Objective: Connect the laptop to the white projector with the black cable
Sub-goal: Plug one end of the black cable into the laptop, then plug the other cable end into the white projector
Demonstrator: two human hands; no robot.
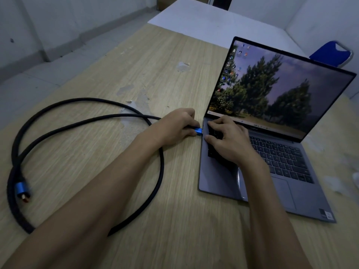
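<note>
An open grey laptop [219,181] with a lit screen sits on the right of the wooden table [136,74]. My left hand [174,127] grips the blue-collared plug [198,131] of the black cable [58,131], with the plug tip right at the laptop's left edge. My right hand [227,140] lies flat on the left part of the keyboard, fingers spread, holding nothing. The cable loops across the table's left side. Its other blue-collared plug [22,190] lies loose near the left edge. No white projector is in view.
A white table [213,20] adjoins the far end of the wooden one. A blue chair [330,54] stands behind the laptop at the right. The wooden surface has peeled patches [128,121] near the middle. Grey floor lies to the left.
</note>
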